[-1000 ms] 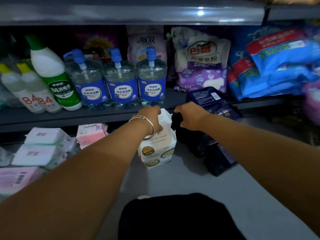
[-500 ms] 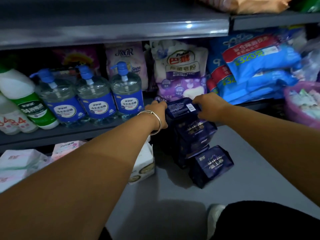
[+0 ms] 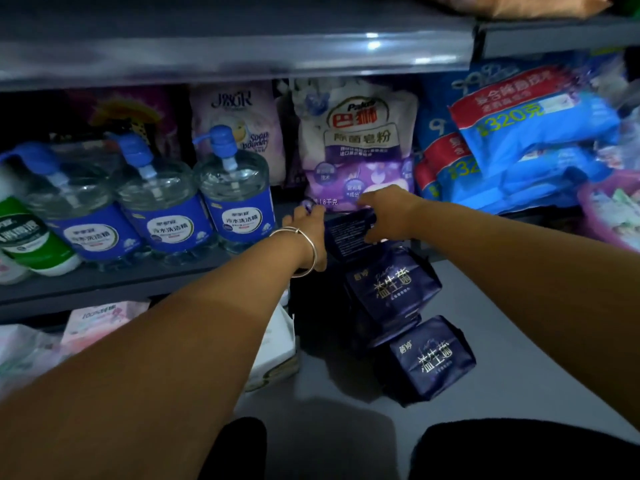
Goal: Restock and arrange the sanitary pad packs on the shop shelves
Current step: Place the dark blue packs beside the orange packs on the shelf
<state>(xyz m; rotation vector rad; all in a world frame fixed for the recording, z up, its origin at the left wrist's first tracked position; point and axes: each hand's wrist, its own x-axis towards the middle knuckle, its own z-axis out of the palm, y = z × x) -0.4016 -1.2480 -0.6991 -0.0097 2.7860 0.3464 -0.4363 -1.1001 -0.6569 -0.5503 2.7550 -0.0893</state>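
Dark navy sanitary pad packs are piled on the grey bottom shelf. I hold the top pack between both hands: my left hand, with a silver bangle on the wrist, grips its left end, and my right hand grips its right end. Below it lies a second navy pack and a third nearer to me. A white pack stands to the left, partly hidden by my left forearm.
The shelf above holds three clear pump bottles with blue labels, a white and purple powder bag and blue packs. Pink and white packs lie at lower left. A purple basket is at right.
My left hand left the white pack and went to the navy pile. Both hands now grip the top navy pack and have raised it toward the upper shelf's edge. The view shifted right.
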